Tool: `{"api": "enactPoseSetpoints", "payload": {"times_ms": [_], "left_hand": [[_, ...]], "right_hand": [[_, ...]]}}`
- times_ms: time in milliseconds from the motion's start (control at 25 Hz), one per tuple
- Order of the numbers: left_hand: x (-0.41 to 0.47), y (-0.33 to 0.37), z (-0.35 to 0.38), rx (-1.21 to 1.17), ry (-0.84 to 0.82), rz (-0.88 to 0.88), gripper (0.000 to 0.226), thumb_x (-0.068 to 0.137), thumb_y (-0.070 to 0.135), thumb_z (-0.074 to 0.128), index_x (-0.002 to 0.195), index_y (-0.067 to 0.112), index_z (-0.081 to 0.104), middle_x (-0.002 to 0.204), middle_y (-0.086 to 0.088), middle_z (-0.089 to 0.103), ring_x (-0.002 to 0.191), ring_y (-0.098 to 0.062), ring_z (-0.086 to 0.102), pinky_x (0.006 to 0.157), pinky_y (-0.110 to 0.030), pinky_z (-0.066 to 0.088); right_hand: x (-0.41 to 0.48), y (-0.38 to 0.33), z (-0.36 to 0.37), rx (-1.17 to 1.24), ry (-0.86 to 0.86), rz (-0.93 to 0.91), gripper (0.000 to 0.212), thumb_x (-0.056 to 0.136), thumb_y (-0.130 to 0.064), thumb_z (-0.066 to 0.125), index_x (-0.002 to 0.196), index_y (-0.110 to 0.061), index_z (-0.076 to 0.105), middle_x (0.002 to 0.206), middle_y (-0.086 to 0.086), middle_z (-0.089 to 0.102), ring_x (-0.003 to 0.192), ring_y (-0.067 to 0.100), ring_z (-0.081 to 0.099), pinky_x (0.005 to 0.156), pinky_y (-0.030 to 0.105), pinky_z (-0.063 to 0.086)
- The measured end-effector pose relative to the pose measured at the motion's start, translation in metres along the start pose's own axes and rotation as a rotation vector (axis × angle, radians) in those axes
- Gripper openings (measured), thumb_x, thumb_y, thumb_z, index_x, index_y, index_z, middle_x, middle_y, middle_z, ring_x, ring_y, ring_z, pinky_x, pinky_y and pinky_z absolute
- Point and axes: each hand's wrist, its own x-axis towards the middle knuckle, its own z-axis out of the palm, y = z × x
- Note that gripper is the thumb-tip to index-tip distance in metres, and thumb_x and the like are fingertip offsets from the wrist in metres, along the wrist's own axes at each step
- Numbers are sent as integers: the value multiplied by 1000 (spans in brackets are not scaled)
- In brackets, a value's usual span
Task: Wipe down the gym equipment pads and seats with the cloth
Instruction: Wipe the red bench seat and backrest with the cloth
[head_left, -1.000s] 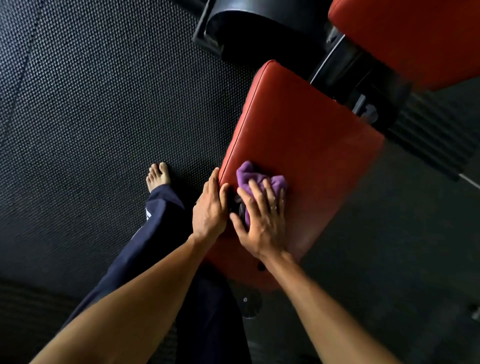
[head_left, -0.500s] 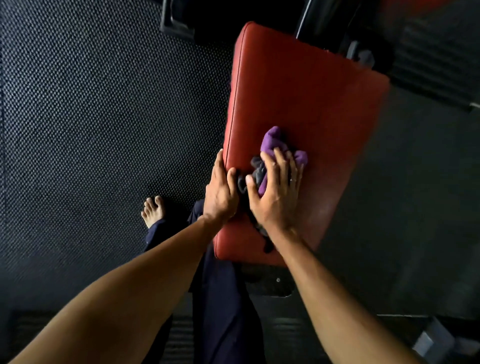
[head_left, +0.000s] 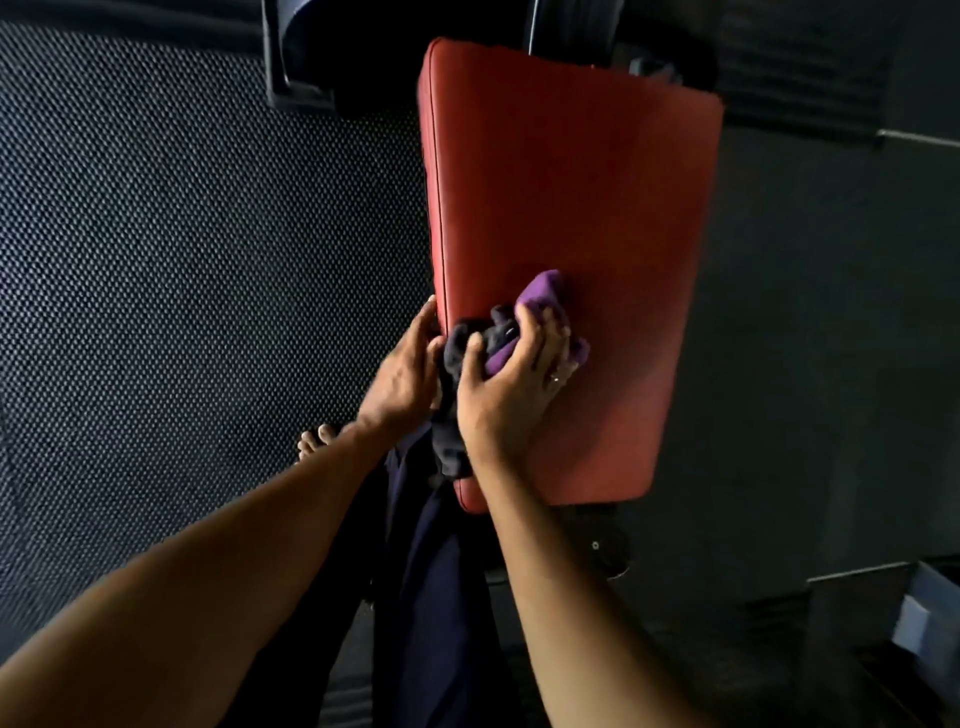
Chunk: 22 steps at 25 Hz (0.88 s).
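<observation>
A red padded seat (head_left: 566, 187) fills the upper middle of the head view, narrowing toward me. A bunched purple and dark cloth (head_left: 540, 296) lies on the seat's near left part. My right hand (head_left: 514, 379) grips the cloth, fingers curled over its purple folds and pressing it onto the pad. My left hand (head_left: 402, 371) rests against the seat's left edge beside the cloth, fingers straight, touching the dark part of the fabric. The cloth's lower end hangs off the seat under my right wrist.
Black studded rubber flooring (head_left: 182, 260) spreads to the left. Dark machine frame parts (head_left: 301, 67) stand behind the seat. My leg in dark trousers (head_left: 431, 597) and bare toes (head_left: 317, 441) are below the seat. A grey box edge (head_left: 924, 613) shows at the lower right.
The view has swung so the seat stands more upright in frame. My right hand's fingers have curled tighter round the cloth; the left hand stays at the seat's left edge.
</observation>
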Motion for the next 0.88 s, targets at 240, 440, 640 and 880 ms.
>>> {"api": "enactPoseSetpoints", "payload": {"times_ms": [240, 440, 640, 880], "left_hand": [[-37, -37, -50, 221, 51, -94, 50, 102, 17, 48, 151, 24, 39, 133, -4, 62, 113, -18, 63, 95, -28, 47], [-52, -38, -42, 159, 76, -131, 49, 102, 21, 47, 150, 23, 41, 142, -2, 56, 121, -20, 60, 99, -37, 51], [-53, -26, -43, 160, 154, -170, 45, 103, 23, 44, 148, 22, 44, 147, 2, 52, 126, -14, 54, 98, -24, 41], [-53, -15, -61, 184, 142, -225, 45, 101, 19, 48, 146, 17, 46, 142, -7, 55, 121, -26, 58, 95, -39, 48]], "right_hand": [[-74, 28, -18, -108, -162, -169, 65, 84, -41, 79, 140, -13, 58, 151, 10, 50, 147, 35, 38, 120, 61, 24], [-6, -18, 23, -152, -106, -233, 59, 80, -29, 77, 136, -18, 61, 150, 8, 51, 144, 36, 40, 121, 61, 21], [55, -63, 45, -233, -143, -177, 78, 65, -24, 85, 138, -24, 58, 154, 6, 46, 146, 36, 36, 119, 64, 21], [22, -28, 3, -334, -351, -319, 108, 55, -63, 85, 148, -26, 45, 160, 3, 35, 151, 41, 23, 117, 68, 17]]}}
